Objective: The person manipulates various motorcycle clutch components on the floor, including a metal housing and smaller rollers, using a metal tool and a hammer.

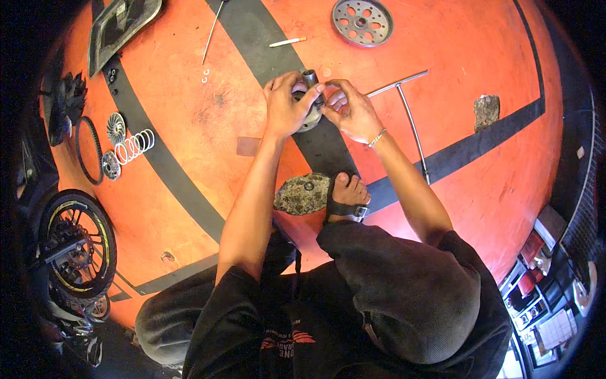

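Note:
My left hand (287, 104) is closed around a round metal part with a dark cylindrical tube (310, 78) standing up from it. The part's pale grey lower side (308, 122) shows below the palm, and the rest of it is hidden by my fingers. On the other side my right hand (355, 115) has its thumb and fingers pinched together against the tube's side. What lies between those fingertips is too small to make out. A T-handle wrench (411, 123) rests on the floor to the right of my right hand.
A drilled clutch bell (362, 23) lies at the far side. Leftward are a white coil spring (134, 146), a finned disc (116, 128), a drive belt (89, 150) and a tray (120, 31). Stones lie near my foot (303, 194) and at right (487, 113). A motorcycle wheel (77, 245) stands left.

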Motion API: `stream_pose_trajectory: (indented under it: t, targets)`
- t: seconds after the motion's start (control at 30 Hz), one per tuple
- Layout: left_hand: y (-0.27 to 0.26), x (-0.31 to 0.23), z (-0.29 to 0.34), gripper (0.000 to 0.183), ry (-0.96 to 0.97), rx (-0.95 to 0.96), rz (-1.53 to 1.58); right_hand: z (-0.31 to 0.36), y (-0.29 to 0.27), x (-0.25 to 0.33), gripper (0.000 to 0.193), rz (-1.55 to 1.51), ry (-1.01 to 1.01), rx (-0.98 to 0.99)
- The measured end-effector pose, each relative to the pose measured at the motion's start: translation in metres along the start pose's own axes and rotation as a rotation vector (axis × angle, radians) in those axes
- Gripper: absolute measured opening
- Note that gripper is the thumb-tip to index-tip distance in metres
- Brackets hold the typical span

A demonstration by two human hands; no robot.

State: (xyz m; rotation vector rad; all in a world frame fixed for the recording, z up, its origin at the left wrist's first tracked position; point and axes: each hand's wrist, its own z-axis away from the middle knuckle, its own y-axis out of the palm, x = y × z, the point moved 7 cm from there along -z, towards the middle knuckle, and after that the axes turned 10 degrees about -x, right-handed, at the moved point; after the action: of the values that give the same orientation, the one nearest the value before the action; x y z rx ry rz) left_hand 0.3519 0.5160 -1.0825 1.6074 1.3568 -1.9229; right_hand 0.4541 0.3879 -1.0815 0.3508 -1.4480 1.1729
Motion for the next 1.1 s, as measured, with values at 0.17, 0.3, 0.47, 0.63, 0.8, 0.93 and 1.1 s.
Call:
stream_pose_trajectory:
  t: [0.17,0.3,0.47,0.63,0.8,0.93,1.1]
  targets:
    - [0.000,-0.027,-0.008,0.045,-0.371,0.075,0.400,-0.004,-0.007,0.010,0.045,-0.128,-0.021,-0.282]
    - [-0.009,-0.024,-0.023,0.037,-0.300,0.140,0.402,-0.021,-0.024,0.034,0.024,-0.553,0.150,-0.178]
    - [0.007,-0.015,-0.020,0.043,0.082,0.300,0.155,-0.048,-0.038,0.051,0.031,0.002,-0.065,0.004]
    - [0.019,-0.001,-0.009,0.052,0.200,0.189,-0.029,-0.061,-0.018,0.059,0.037,0.302,-0.127,0.102]
    - [0.019,0.010,-0.014,0.043,0.170,0.186,-0.001,-0.068,-0.003,0.057,0.034,0.321,-0.198,0.140]
    - [0.019,0.007,-0.011,0.041,0.105,0.211,-0.160,-0.072,-0.003,0.062,0.032,0.471,-0.144,0.164]
    - [0.033,-0.007,-0.010,0.048,0.005,0.375,-0.225,-0.063,-0.014,0.055,0.032,0.561,-0.092,0.213]
